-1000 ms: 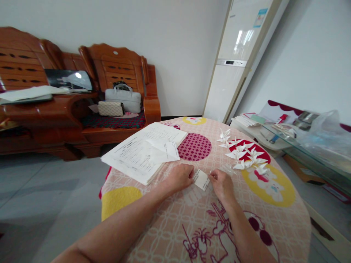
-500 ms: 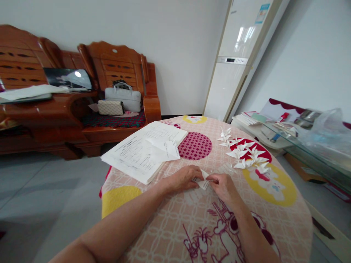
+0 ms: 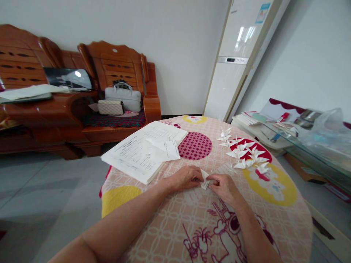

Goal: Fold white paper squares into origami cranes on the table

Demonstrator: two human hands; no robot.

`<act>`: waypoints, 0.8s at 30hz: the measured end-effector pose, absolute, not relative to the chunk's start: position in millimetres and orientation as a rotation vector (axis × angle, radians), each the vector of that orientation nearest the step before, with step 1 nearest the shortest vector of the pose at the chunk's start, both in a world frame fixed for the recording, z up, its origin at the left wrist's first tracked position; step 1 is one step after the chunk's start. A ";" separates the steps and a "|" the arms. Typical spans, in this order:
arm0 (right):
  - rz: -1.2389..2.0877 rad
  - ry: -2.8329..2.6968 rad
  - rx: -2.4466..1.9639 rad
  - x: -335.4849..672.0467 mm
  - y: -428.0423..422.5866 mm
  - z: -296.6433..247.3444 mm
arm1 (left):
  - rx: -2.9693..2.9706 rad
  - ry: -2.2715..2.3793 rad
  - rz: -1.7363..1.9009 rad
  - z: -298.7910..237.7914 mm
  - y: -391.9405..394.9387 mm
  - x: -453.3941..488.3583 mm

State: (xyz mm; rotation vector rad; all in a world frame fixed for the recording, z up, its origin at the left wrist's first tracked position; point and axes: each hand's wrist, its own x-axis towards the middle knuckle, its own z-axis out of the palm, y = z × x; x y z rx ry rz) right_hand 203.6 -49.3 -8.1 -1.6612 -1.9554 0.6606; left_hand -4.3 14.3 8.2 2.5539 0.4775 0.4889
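A small folded piece of white printed paper [image 3: 204,181] lies between my two hands, close to the tablecloth. My left hand [image 3: 188,178] grips its left side with curled fingers. On its right edge, the thumb and forefinger of my right hand [image 3: 222,185] pinch the paper. Parts of the paper are hidden under the fingers. Several white folded paper cranes [image 3: 245,151] stand in a cluster beyond my right hand. To the far left of my hands, loose cut paper [image 3: 166,149] rests on a stack of printed sheets [image 3: 131,157].
A patterned cloth covers the round table [image 3: 170,219]. Wooden chairs [image 3: 115,73] with bags [image 3: 123,98] stand behind on the left. A tall white air conditioner [image 3: 230,80] is at the back. On the right, a glass-topped stand [image 3: 309,146] holds a plastic bag [image 3: 331,128] and papers.
Both hands stay in nearly the same place on the folded paper. The left fingers have shifted slightly, and less of the paper shows now.
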 end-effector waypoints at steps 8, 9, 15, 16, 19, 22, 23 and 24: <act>0.672 -1.950 -1.664 203.7 -49.8 -7.7 | 2.490 0.507 0.480 7.6 15.3 -4.8; 0.674 -1.948 -1.668 203.7 -49.8 -7.5 | 2.488 0.506 0.485 7.8 15.2 -4.8; 0.698 -1.955 -1.681 204.7 -50.3 -8.8 | 2.504 0.486 0.500 8.0 14.7 -4.5; 0.701 -1.953 -1.688 204.9 -50.4 -9.2 | 2.503 0.486 0.502 7.7 14.9 -4.5; 0.699 -1.947 -1.701 205.7 -50.6 -10.6 | 2.492 0.504 0.499 6.4 15.7 -4.4; 0.703 -1.946 -1.688 206.8 -50.5 -12.2 | 2.486 0.522 0.488 5.5 16.4 -4.4; 0.705 -1.942 -1.683 207.1 -50.3 -12.6 | 2.485 0.524 0.483 5.4 16.3 -4.4; 0.707 -1.938 -1.681 207.3 -50.1 -12.9 | 2.484 0.528 0.480 5.6 16.2 -4.4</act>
